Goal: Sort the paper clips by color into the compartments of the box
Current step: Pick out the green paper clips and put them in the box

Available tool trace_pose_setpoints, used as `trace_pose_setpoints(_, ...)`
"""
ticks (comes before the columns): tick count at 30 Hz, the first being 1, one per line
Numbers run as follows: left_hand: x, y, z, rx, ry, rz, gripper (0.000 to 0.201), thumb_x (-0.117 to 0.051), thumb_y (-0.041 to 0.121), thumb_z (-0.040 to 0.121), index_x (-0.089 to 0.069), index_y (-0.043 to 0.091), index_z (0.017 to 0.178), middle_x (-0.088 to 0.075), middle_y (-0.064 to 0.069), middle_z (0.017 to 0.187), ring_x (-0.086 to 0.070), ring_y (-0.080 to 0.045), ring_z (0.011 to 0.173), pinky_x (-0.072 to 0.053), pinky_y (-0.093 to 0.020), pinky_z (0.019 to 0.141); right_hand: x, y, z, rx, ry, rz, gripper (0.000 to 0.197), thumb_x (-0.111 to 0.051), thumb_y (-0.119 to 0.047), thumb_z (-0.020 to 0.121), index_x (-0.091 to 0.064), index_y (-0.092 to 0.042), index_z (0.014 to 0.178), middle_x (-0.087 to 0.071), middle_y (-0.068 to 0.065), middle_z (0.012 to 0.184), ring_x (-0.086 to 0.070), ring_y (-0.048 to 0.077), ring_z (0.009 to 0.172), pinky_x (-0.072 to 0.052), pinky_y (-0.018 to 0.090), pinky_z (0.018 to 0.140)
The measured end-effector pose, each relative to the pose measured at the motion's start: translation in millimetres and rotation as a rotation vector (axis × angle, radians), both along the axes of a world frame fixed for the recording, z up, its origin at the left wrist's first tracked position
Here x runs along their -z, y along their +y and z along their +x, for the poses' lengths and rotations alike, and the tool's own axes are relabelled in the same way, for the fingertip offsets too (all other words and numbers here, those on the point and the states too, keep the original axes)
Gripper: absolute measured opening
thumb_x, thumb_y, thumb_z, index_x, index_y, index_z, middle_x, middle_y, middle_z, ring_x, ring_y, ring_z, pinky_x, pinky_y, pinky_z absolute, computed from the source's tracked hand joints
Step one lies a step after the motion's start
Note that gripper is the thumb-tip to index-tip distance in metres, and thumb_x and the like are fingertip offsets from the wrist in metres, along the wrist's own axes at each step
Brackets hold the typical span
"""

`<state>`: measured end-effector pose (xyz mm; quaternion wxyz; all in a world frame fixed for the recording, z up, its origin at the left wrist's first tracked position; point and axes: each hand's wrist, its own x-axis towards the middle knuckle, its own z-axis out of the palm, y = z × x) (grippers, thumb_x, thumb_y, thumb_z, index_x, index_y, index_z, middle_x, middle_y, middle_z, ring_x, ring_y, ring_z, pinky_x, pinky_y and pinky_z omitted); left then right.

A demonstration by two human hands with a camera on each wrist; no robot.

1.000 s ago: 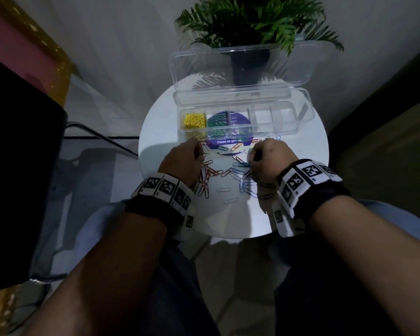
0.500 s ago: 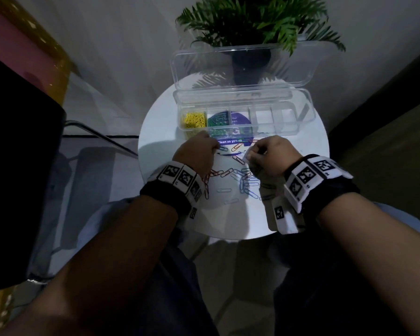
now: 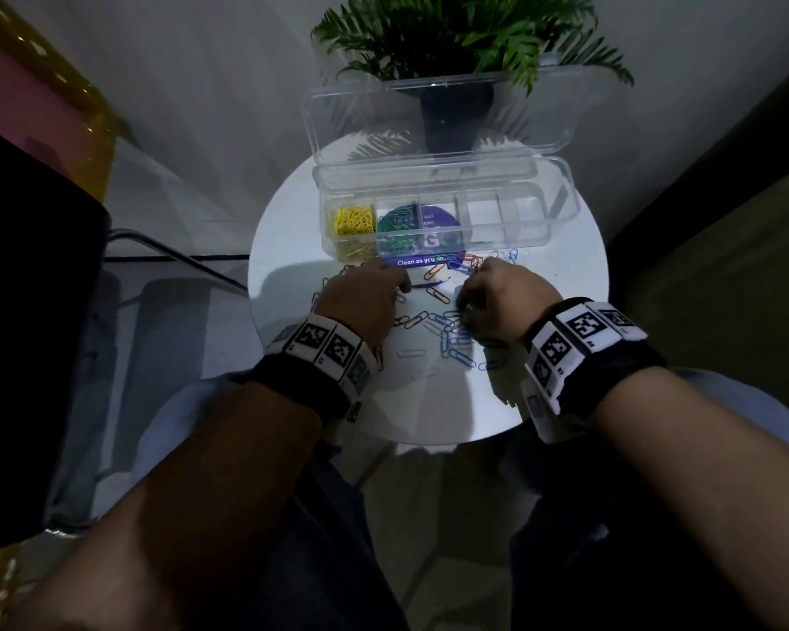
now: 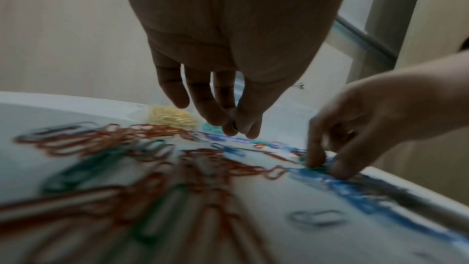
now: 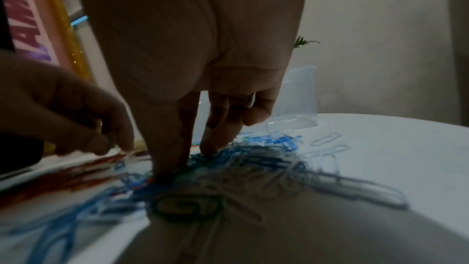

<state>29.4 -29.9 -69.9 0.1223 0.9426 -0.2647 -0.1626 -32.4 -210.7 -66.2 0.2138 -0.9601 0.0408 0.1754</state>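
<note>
1. A round white table [image 3: 561, 357] carries everything; a potted green fern [image 3: 456, 34] stands at its far edge.
2. A clear plastic compartment box [image 3: 561, 207] with its lid [image 3: 556, 107] tipped open lies across the far half of the table, just in front of the fern. Its leftmost compartment holds yellow paper clips [image 3: 354, 220], the next one green paper clips [image 3: 397, 220]; the compartments towards the right edge look bare.
3. A round purple printed sticker [image 3: 438, 220] lies under the box, near the table's middle.
4. The left hand [image 3: 365, 298] hovers at the box's near wall, fingertips [image 4: 228, 127] pinched together on something small and dark; what it is cannot be told.
5. The right hand [image 3: 502, 298] reaches down near the middle of the table, thumb and forefinger [image 5: 164, 160] closing on a green paper clip [image 4: 316, 167] among the blue ones.
6. Loose red paper clips [image 3: 413, 321] are scattered towards the left edge, blue paper clips [image 3: 456, 348] and pale white paper clips [image 5: 327, 138] towards the right and near edges.
</note>
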Motion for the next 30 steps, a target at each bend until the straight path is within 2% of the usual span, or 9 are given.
trace_pose_setpoints(4, 0.6, -6.0, -11.0, 0.044, 0.014, -0.031, 0.025, -0.049, 0.014, 0.092, -0.065, 0.024, 0.107, -0.056, -0.001, 0.122, -0.058, -0.025, 0.108, -0.048, -0.036, 0.09, 0.6, 5.1, 3.3, 0.005, -0.02, 0.013, 0.018, -0.067, -0.016, 0.076, -0.073, -0.017, 0.093, -0.055, 0.009, 0.108, -0.058, 0.028, 0.098, -0.046, 0.03, 0.08)
trace_pose_setpoints(9, 4.6, -7.8, -11.4, -0.001, 0.084, -0.058, 0.025, -0.049, 0.011, 0.092, -0.067, 0.019, 0.107, -0.055, -0.005, 0.119, -0.057, -0.025, 0.108, -0.048, -0.041, 0.093, 3.0, 2.8, 6.5, 0.028, 0.036, 0.061, 0.009, -0.065, -0.014, 0.075, -0.069, -0.013, 0.083, -0.053, 0.01, 0.1, -0.06, 0.029, 0.088, -0.048, 0.03, 0.077)
trace_pose_setpoints(13, -1.2, -18.0, -11.1, 0.033, 0.073, -0.101, 0.023, -0.051, 0.016, 0.092, -0.067, 0.016, 0.108, -0.058, -0.007, 0.115, -0.058, -0.026, 0.104, -0.048, -0.037, 0.091, -4.0, -18.6, 0.9, 0.313, -0.091, 0.225, 0.003, -0.064, -0.013, 0.078, -0.065, -0.012, 0.075, -0.058, 0.002, 0.083, -0.056, 0.016, 0.077, -0.039, 0.019, 0.068)
trace_pose_setpoints(15, -3.4, -27.8, -13.7, 0.07, 0.07, -0.104, 0.022, -0.052, 0.021, 0.092, -0.068, 0.016, 0.106, -0.059, -0.007, 0.113, -0.059, -0.027, 0.104, -0.048, -0.038, 0.089, -7.1, -28.4, -7.5, 0.34, -0.116, 0.237, 0.008, -0.062, -0.012, 0.079, -0.06, -0.018, 0.074, -0.06, 0.0, 0.077, -0.053, 0.013, 0.071, -0.034, 0.01, 0.057)
trace_pose_setpoints(18, -2.5, -46.7, -18.8, 0.151, 0.032, -0.022, 0.024, -0.051, 0.033, 0.091, -0.067, 0.022, 0.105, -0.059, -0.002, 0.112, -0.057, -0.024, 0.107, -0.045, -0.035, 0.089, -8.9, -35.2, -21.5, 0.284, -0.06, 0.244, 0.015, -0.059, -0.006, 0.078, -0.06, -0.021, 0.073, -0.059, 0.0, 0.072, -0.05, 0.01, 0.06, -0.034, 0.003, 0.056)
trace_pose_setpoints(21, 1.0, -61.9, -23.5, 0.207, -0.016, 0.059, 0.027, -0.052, 0.042, 0.089, -0.067, 0.024, 0.103, -0.059, -0.001, 0.114, -0.057, -0.024, 0.108, -0.04, -0.036, 0.09, -6.4, -34.3, -29.7, 0.204, 0.078, 0.201, 0.013, -0.064, -0.008, 0.076, -0.069, -0.019, 0.071, -0.067, 0.004, 0.074, -0.057, 0.013, 0.065, -0.046, 0.018, 0.067)
trace_pose_setpoints(23, 3.9, -67.9, -25.9, 0.234, -0.073, 0.103, 0.028, -0.054, 0.044, 0.087, -0.067, 0.024, 0.102, -0.059, -0.001, 0.114, -0.057, -0.025, 0.107, -0.039, -0.037, 0.091, -5.2, -30.9, -32.3, 0.146, 0.097, 0.144, 0.009, -0.064, -0.014, 0.077, -0.073, -0.013, 0.079, -0.071, 0.009, 0.083, -0.063, 0.021, 0.077, -0.052, 0.028, 0.076)
trace_pose_setpoints(25, 6.2, -70.2, -25.9, 0.225, -0.111, 0.121, 0.026, -0.055, 0.042, 0.087, -0.067, 0.024, 0.101, -0.06, 0.0, 0.114, -0.056, -0.025, 0.108, -0.039, -0.038, 0.092, -4.2, -25.3, -34.3, 0.074, 0.1, 0.077, 0.014, -0.064, -0.018, 0.076, -0.074, -0.012, 0.084, -0.071, 0.013, 0.088, -0.065, 0.028, 0.085, -0.053, 0.036, 0.079)
trace_pose_setpoints(30, 7.1, -66.0, -17.5, 0.183, -0.068, 0.109, 0.021, -0.054, 0.037, 0.087, -0.066, 0.023, 0.098, -0.059, -0.002, 0.112, -0.055, -0.024, 0.111, -0.037, -0.038, 0.095, -1.0, -20.2, -33.3, 0.064, 0.067, 0.025, 0.015, -0.068, -0.025, 0.071, -0.07, -0.012, 0.079, -0.067, 0.01, 0.087, -0.063, 0.028, 0.085, -0.053, 0.034, 0.075)
